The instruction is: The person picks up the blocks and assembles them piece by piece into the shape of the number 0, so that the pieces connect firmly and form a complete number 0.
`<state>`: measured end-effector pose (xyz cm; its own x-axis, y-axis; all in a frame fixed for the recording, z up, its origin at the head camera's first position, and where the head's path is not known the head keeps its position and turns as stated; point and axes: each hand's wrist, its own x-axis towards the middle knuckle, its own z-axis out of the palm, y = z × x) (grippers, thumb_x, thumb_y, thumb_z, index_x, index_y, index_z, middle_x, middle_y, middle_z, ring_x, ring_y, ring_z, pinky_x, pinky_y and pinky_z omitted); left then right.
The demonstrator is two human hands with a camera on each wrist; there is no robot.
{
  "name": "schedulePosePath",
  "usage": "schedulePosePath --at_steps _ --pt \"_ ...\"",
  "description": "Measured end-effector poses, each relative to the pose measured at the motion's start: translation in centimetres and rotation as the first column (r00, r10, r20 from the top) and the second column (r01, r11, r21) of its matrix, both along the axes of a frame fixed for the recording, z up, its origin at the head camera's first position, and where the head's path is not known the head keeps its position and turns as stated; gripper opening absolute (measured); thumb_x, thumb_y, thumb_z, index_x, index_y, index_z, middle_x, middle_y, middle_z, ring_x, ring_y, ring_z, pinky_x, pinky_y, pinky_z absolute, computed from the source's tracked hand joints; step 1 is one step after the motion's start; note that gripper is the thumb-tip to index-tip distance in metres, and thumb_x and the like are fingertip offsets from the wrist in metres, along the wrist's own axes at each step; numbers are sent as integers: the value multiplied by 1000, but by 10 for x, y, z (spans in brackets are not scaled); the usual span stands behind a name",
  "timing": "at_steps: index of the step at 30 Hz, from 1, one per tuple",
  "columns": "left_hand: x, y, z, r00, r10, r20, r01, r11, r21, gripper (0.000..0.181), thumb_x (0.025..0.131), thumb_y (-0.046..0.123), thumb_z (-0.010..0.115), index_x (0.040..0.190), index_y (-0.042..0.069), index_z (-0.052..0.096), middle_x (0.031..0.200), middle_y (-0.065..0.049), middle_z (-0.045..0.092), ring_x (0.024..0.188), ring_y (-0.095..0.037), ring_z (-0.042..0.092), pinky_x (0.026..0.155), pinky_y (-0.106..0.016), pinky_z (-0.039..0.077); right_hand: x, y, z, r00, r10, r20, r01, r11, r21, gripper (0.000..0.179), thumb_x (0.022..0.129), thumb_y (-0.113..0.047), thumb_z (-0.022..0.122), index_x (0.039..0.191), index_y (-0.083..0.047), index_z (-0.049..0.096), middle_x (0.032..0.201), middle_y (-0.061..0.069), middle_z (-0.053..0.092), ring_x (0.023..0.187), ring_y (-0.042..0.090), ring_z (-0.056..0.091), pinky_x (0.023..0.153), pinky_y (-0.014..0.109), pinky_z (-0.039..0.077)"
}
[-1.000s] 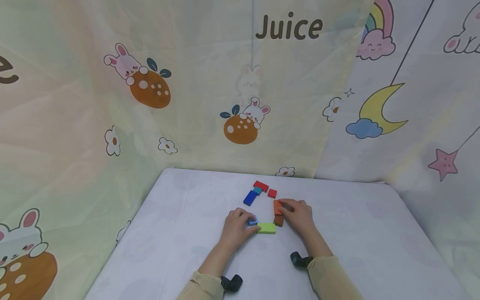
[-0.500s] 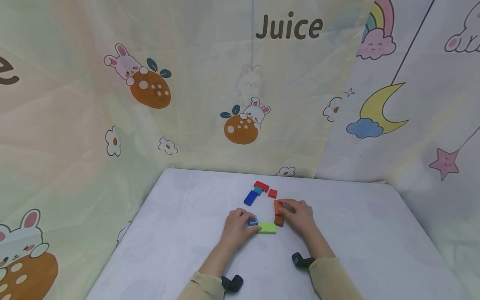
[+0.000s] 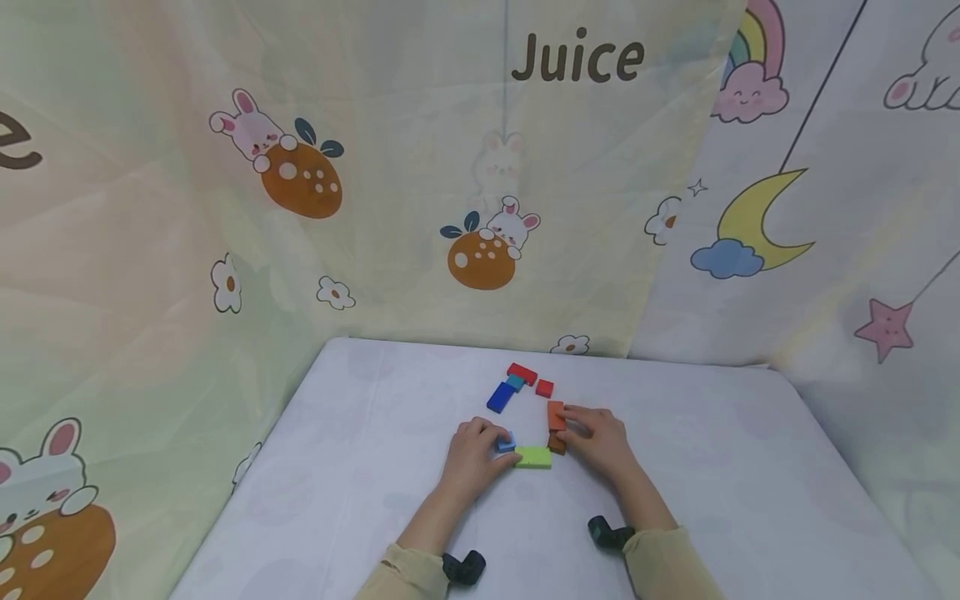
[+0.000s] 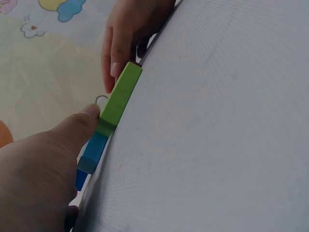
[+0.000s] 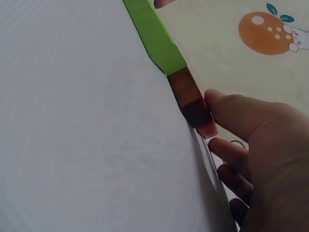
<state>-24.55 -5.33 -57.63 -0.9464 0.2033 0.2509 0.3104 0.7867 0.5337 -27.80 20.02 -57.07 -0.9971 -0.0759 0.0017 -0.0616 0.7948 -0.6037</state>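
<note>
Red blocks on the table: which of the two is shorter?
The small squarish red block, nearer the right hand; the other red block is longer and lies beside the teal block.

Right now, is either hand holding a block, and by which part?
Right hand: nothing held, just beside the orange block and brown block. Left hand: can't tell; it's at the light-blue block and green block, left end.

Green blk (image 3: 533, 457): nr side passable; far R corner obstructed by brown blk (image 3: 557, 443), L end by my L hand (image 3: 472, 454).
</note>
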Motion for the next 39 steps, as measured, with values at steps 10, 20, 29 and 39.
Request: schedulePosePath --at_steps 10,20,29,39 --pt "0 0 -1 1000 2 18 -2 1000 3 28 82 49 77 101 30 70 105 9 56 99 -12 49 86 -31 45 0 -1 -1 1000 2 -13 -2 1000 3 48 88 -47 70 132 -29 64 143 0 57 133 30 41 109 64 30" --pt "0 0 -2 1000 0 -4 0 1000 0 28 81 49 78 100 30 70 104 9 56 98 -12 49 86 -32 45 1 0 -1 999 16 -30 -15 1000 24 48 88 -45 71 132 -28 64 143 1 57 130 30 43 107 65 33" --pt "-10 1 -4 997 22 74 -30 994 103 30 85 51 73 106 31 69 111 7 57 104 -13 51 87 -32 46 1 1 -1 1000 6 -29 -6 1000 13 49 88 -47 71 133 -29 63 143 1 57 131 30 43 107 64 34" --pt "-52 -15 17 958 85 274 -169 939 299 25 99 40 58 115 23 68 113 -1 61 104 -18 55 91 -38 50 1 2 -1 1000 15 -27 -15 1000 -13 49 87 -45 72 132 -29 64 142 2 58 130 31 44 107 64 34"
